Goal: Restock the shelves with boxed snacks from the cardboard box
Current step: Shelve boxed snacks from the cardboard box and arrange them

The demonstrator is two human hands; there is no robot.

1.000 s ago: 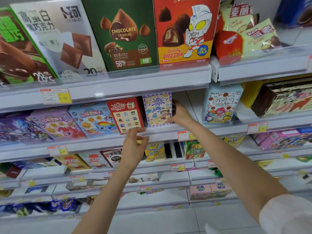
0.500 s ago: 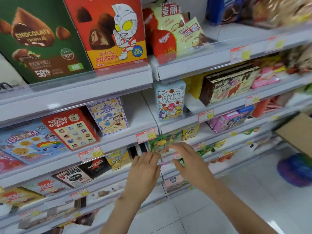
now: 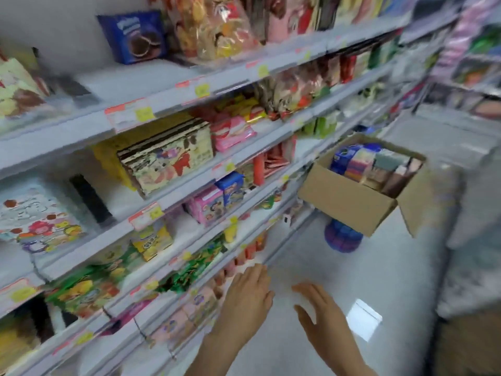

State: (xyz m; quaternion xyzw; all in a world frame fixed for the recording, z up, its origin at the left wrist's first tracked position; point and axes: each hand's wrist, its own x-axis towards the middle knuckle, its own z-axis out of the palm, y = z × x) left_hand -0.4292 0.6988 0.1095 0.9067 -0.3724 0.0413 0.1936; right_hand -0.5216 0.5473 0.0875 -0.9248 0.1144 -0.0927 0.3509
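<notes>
Off the shelves [image 3: 67, 137] now: left hand [image 3: 250, 290] and right hand [image 3: 318, 310] spread, empty. I've swung toward the cardboard box [image 3: 347, 204], just off the lower shelf's front edge. Its boxed snacks [image 3: 363, 164] come next, I'd say.

Nothing can be read; blur smears every print; the price tags [image 3: 132, 116] left of the cardboard box [image 3: 347, 202] show only pink and yellow patches; white lettering on the blue biscuit pack [image 3: 132, 36], up and left of that box, is illegible.
</notes>
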